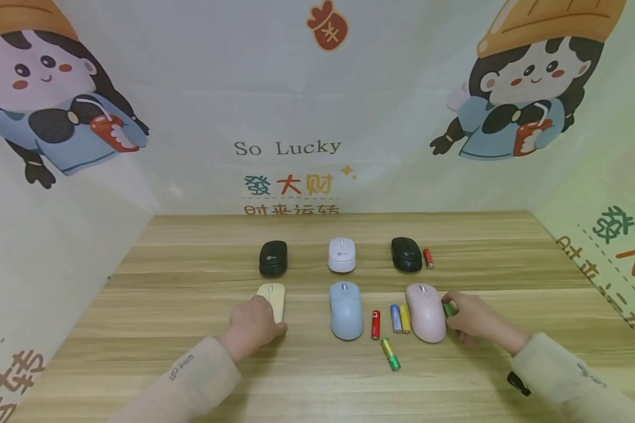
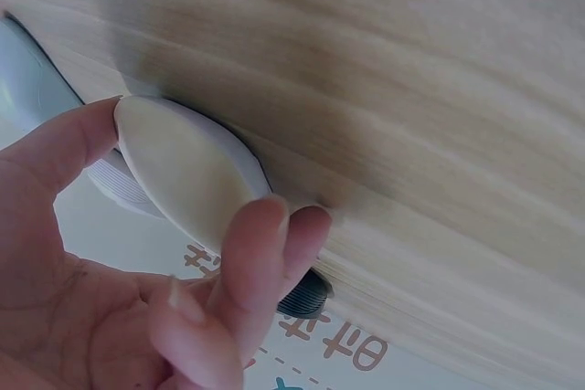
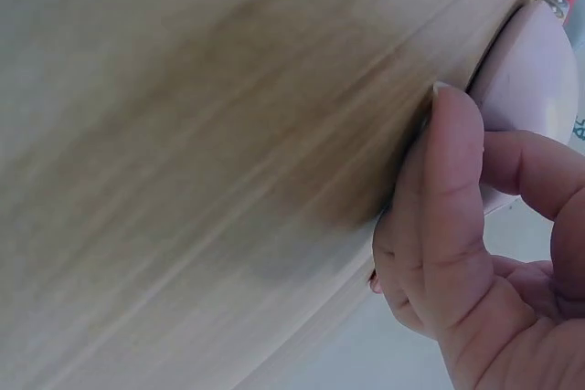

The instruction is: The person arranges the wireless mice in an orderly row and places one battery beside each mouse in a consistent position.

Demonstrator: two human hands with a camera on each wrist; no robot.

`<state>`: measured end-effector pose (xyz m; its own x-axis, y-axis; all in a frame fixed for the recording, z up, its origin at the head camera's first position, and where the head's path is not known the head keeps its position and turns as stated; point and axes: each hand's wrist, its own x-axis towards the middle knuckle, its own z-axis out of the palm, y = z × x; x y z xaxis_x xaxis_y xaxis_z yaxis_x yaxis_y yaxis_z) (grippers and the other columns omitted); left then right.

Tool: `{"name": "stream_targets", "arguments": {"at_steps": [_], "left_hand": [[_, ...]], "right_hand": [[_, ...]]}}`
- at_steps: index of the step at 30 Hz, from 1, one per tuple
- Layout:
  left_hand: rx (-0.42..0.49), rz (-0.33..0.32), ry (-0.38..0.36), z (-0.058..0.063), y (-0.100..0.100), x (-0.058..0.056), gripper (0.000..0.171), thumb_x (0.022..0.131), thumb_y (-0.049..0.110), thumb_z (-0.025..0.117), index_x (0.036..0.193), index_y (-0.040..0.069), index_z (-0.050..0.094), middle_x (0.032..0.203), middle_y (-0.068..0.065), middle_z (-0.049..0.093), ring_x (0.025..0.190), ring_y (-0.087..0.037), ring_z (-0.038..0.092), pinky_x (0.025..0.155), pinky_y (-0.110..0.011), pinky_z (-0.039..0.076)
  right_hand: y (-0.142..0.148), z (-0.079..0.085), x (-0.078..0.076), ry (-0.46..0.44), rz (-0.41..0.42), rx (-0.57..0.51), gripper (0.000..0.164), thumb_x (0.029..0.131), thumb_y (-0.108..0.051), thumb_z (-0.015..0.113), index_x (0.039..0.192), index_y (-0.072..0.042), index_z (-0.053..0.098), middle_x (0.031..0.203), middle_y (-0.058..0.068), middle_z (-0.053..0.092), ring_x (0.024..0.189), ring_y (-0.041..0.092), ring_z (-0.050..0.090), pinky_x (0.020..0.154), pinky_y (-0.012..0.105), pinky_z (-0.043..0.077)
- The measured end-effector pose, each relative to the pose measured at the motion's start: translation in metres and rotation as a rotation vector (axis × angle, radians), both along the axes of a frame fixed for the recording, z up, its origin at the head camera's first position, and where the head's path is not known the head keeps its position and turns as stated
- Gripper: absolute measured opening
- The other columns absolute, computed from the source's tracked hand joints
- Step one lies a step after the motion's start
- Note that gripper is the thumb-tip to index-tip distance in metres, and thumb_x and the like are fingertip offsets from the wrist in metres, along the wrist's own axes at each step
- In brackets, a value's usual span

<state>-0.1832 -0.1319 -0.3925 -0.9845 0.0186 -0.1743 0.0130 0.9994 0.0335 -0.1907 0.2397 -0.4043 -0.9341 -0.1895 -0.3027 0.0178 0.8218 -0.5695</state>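
In the head view my left hand [image 1: 251, 326] grips a pale yellow computer mouse [image 1: 277, 298] on the table's left side. The left wrist view shows the thumb at one end of this mouse [image 2: 187, 166] and fingertips at the other. My right hand [image 1: 471, 317] pinches a green battery [image 1: 448, 309] between thumb and fingers, close to the right side of a pink mouse [image 1: 425, 314]. Most of that battery is hidden by the fingers, and the right wrist view does not show it. A light blue mouse [image 1: 346, 311] lies between the hands.
Left of the pink mouse lie red [image 1: 376, 325], blue [image 1: 395, 319], yellow [image 1: 405, 319] and yellow-green [image 1: 390, 354] batteries. Behind are a black mouse [image 1: 273, 258], a white mouse [image 1: 341, 255], another black mouse [image 1: 406, 254] and a red battery [image 1: 428, 258]. A small black object [image 1: 518, 383] touches the right sleeve's outline.
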Motion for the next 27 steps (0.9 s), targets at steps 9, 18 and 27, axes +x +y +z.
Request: {"name": "stream_targets", "arguments": {"at_steps": [9,18,27], "left_hand": [[-0.013,-0.012,-0.004,0.001,0.000,0.000,0.054,0.075,0.046,0.067,0.084,-0.005,0.052,0.067,-0.007,0.045,0.055,-0.018,0.049,0.049,-0.030,0.043],[-0.019,-0.008,-0.015,0.001,0.001,0.000,0.055,0.075,0.047,0.067,0.085,-0.005,0.052,0.068,-0.008,0.046,0.056,-0.019,0.049,0.049,-0.031,0.044],[-0.021,-0.004,-0.015,0.000,0.001,-0.001,0.056,0.075,0.048,0.066,0.086,-0.006,0.053,0.068,-0.008,0.046,0.056,-0.019,0.049,0.049,-0.030,0.043]], "right_hand": [[-0.001,0.001,-0.001,-0.021,-0.011,-0.010,0.048,0.078,0.002,0.051,0.123,0.012,0.039,0.061,0.010,0.054,0.044,0.015,0.055,0.043,0.030,0.049],[0.002,0.004,0.002,-0.026,0.014,-0.001,0.056,0.082,-0.001,0.051,0.131,0.012,0.028,0.071,0.013,0.054,0.046,0.015,0.052,0.043,0.029,0.047],[-0.016,0.038,0.012,0.102,0.114,0.201,0.054,0.088,-0.018,0.056,0.130,0.011,0.037,0.089,0.017,0.062,0.066,0.020,0.056,0.056,0.034,0.047]]}}
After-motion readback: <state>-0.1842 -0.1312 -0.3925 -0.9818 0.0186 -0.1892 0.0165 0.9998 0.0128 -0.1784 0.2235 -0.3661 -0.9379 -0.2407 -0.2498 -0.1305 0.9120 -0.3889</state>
